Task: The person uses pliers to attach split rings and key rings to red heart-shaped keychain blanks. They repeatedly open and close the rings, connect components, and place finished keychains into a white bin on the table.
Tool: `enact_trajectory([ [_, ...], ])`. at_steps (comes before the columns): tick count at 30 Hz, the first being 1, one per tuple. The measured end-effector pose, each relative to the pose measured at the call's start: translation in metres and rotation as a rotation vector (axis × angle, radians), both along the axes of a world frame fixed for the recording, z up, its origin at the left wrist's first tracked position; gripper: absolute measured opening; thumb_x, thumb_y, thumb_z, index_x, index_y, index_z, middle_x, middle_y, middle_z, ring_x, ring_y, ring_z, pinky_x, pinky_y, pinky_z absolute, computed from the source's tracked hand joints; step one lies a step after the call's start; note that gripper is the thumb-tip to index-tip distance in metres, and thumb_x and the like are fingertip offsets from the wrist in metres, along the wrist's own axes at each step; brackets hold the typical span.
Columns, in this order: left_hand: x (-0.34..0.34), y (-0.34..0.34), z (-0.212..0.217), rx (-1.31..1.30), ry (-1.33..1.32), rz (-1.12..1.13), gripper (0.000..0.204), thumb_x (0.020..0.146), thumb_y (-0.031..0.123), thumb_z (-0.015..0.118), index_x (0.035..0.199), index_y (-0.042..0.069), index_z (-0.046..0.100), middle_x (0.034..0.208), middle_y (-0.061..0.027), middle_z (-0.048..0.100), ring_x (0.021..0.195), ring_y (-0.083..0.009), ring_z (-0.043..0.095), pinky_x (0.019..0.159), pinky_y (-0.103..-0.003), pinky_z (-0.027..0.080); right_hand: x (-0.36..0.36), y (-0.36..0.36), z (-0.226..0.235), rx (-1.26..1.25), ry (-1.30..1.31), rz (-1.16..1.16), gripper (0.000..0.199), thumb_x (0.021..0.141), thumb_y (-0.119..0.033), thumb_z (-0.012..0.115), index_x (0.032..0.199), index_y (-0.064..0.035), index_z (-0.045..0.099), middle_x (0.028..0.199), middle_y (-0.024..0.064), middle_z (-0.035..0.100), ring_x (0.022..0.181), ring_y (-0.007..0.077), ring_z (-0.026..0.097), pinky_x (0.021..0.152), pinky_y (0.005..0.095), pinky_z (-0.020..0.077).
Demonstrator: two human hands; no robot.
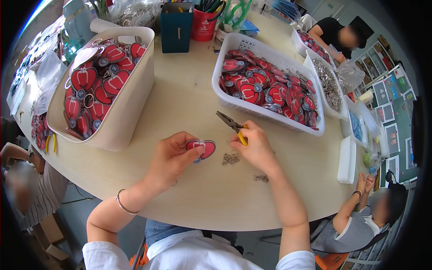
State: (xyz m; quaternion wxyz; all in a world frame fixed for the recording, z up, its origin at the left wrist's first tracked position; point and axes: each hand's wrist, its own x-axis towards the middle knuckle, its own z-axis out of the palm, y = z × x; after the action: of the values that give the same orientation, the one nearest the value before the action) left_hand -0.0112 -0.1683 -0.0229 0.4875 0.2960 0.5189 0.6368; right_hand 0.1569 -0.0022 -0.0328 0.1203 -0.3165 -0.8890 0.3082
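Two bare hands are busy over this pale table (pixel 189 193), and I'm standing here kinda hooked. The left hand (pixel 173 155) is closed in a pinch, thumb on top and fingers curled behind, with a flat red heart-like charm (pixel 208 150) between them. So that charm is up off to the left of the pliers (pixel 233 125), near the middle of the table, with its little round grey-blue bit hanging at the bottom. The right hand (pixel 255 146) is wrapped round the pliers' yellow handles, dark nose angled up and left, pointing away from the charm and not touching it. Can't tell whether thumb and finger also have some tiny bit of metal pinched there. Just below, between the hands, sits a small heap of metal bits (pixel 230 159), and a second little pile (pixel 261 178) lies under the right wrist. Loads more red charms fill the cream bin (pixel 128 121) on the left, lots with rings on, and the white basket (pixel 265 115) beyond the right hand. Next to that basket there's a tub of loose metal pieces (pixel 327 83). Across the way, a person in a black top (pixel 332 32) leans over the far side.
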Motion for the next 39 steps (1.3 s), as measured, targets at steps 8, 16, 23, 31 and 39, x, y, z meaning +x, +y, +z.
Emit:
enact_trajectory([
  [8, -0.002, -0.001, 0.0, -0.178, 0.02, -0.052, 0.018, 0.093, 0.015, 0.061, 0.103, 0.001, 0.057, 0.089, -0.0047, 0.065, 0.077, -0.0115, 0.064, 0.064, -0.024, 0.051, -0.007, -0.004, -0.002, -0.077, 0.092, -0.062, 0.013, 0.07, -0.004, 0.075, 0.079, 0.0005, 0.066, 0.087, 0.0129, 0.057, 0.086, 0.03, 0.058, 0.077, 0.0396, 0.0464],
  [16, -0.001, -0.001, -0.003, -0.16, 0.067, -0.063, 0.02, 0.093, 0.016, 0.061, 0.104, 0.0, 0.057, 0.088, -0.0045, 0.063, 0.073, -0.0106, 0.063, 0.06, -0.024, 0.051, -0.012, -0.004, 0.001, -0.005, -0.001, -0.011, 0.01, 0.069, -0.002, 0.072, 0.076, -0.0003, 0.066, 0.088, 0.0132, 0.057, 0.092, 0.0317, 0.057, 0.082, 0.0419, 0.0454],
  [23, -0.001, -0.001, -0.005, -0.157, 0.082, -0.061, 0.021, 0.092, 0.017, 0.063, 0.103, 0.0, 0.058, 0.085, -0.0042, 0.063, 0.07, -0.0095, 0.062, 0.057, -0.023, 0.05, -0.018, 0.003, 0.01, 0.028, -0.074, 0.103, 0.009, 0.07, -0.004, 0.072, 0.077, -0.001, 0.066, 0.089, 0.0135, 0.057, 0.093, 0.0326, 0.057, 0.083, 0.0422, 0.0458],
  [31, 0.0, -0.002, -0.002, -0.151, 0.077, -0.068, 0.02, 0.091, 0.016, 0.063, 0.102, -0.001, 0.059, 0.085, -0.0038, 0.063, 0.068, -0.0083, 0.059, 0.057, -0.023, 0.051, -0.015, 0.015, 0.012, -0.049, -0.178, 0.065, 0.016, 0.069, -0.009, 0.077, 0.077, 0.0003, 0.066, 0.091, 0.013, 0.057, 0.087, 0.0309, 0.058, 0.078, 0.04, 0.0462],
  [39, 0.002, -0.007, -0.002, -0.084, 0.033, -0.142, 0.022, 0.092, 0.02, 0.063, 0.099, -0.001, 0.061, 0.086, -0.0035, 0.065, 0.071, -0.008, 0.06, 0.058, -0.022, 0.051, -0.011, -0.029, 0.042, -0.484, 0.268, 0.154, 0.015, 0.073, -0.009, 0.079, 0.077, -0.0005, 0.066, 0.092, 0.0024, 0.051, 0.083, 0.0136, 0.054, 0.073, 0.0279, 0.0442],
])
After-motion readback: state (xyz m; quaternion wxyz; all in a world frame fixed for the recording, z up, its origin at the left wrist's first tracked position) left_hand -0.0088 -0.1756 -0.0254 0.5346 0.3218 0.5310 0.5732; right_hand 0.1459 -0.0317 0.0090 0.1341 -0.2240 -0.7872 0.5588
